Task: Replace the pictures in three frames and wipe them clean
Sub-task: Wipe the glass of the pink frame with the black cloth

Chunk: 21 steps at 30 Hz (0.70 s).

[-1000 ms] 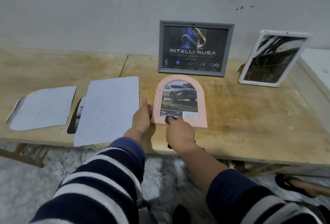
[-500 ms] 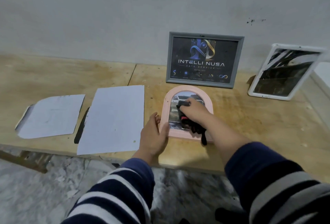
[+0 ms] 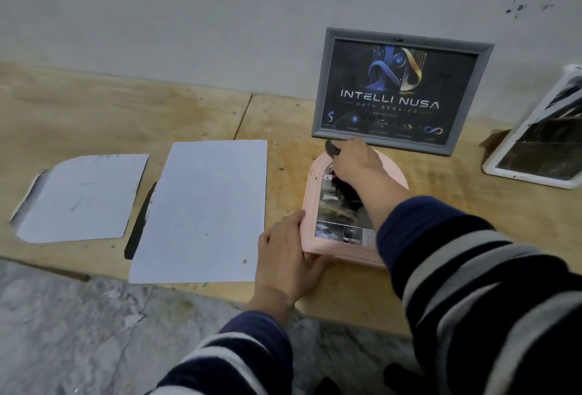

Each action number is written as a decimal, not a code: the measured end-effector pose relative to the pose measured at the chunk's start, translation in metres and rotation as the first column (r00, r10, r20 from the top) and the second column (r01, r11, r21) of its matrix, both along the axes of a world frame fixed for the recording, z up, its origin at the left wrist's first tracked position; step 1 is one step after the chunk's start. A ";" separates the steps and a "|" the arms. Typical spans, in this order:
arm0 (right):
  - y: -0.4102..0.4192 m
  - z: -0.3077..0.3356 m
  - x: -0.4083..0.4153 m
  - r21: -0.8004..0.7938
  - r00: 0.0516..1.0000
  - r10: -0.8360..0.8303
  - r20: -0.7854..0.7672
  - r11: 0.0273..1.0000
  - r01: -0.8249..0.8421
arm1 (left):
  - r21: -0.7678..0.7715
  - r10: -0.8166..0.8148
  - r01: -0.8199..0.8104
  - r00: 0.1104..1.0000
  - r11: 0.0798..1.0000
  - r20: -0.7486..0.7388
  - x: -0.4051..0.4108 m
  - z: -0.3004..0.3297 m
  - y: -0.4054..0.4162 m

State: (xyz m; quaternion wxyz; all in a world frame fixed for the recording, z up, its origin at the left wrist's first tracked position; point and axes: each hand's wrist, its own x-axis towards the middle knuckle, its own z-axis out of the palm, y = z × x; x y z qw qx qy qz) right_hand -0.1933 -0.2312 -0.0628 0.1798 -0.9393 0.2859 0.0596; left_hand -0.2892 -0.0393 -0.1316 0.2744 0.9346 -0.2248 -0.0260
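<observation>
Rough plywood forms the bench (image 3: 94,111), stained and scuffed, against a plain grey wall. On it lies the arched pink frame (image 3: 310,205), flat, holding a car print. Behind the pink frame a grey frame (image 3: 327,86) leans on the wall; right of it a white frame (image 3: 491,168) is cut off by the edge. Left of it lie two white sheets (image 3: 201,209). The right hand (image 3: 356,161) is clenched on a dark cloth (image 3: 332,147) at the arch, hiding the top. The left hand (image 3: 283,262) presses flat, fingers together, on the lower left corner.
</observation>
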 end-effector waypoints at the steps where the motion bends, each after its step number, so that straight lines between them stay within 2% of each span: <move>1: 0.001 -0.004 0.001 0.003 1.000 0.011 -0.012 1.000 -0.011 | -0.005 0.000 0.000 1.000 1.000 0.004 0.000 -0.001 0.000; 10: 0.031 -0.010 -0.026 -0.004 0.972 0.233 -0.033 0.972 -0.233 | -0.116 0.036 -0.041 0.998 0.992 -0.049 -0.002 0.002 -0.002; 12: 0.034 -0.008 -0.035 -0.016 0.965 0.258 -0.054 0.966 -0.259 | -0.134 0.050 -0.051 0.999 0.990 -0.012 -0.003 0.003 -0.002; 16: 0.036 -0.006 -0.058 -0.036 0.947 0.311 -0.076 0.949 -0.314 | -0.043 0.079 -0.077 0.995 0.996 0.067 -0.004 0.003 -0.002; 21: 0.045 -0.010 -0.076 -0.018 0.931 0.353 -0.092 0.934 -0.356 | -0.094 0.076 -0.068 0.994 0.993 0.081 -0.006 0.002 -0.001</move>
